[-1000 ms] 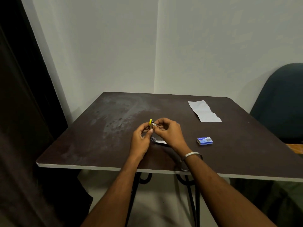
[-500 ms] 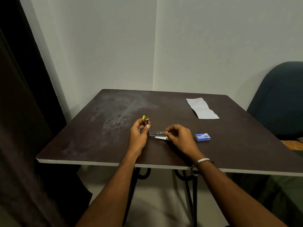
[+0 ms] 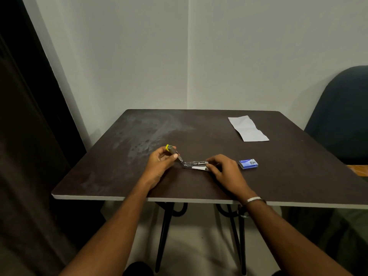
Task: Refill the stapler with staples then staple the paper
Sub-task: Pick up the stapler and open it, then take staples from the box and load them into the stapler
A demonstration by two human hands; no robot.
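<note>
Head view, stapler (image 3: 194, 164) open btwn hands, left hand (image 3: 161, 162) grips top, right hand (image 3: 223, 168) pinches base.

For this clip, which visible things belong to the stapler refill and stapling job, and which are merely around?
Job:
- small yellow-tipped metal stapler, swung open, gripped by left hand and right hand
- small blue staple box
- creased white paper strip

Merely around:
- dark brown square table
- dark blue chair
- silver bangle
</note>
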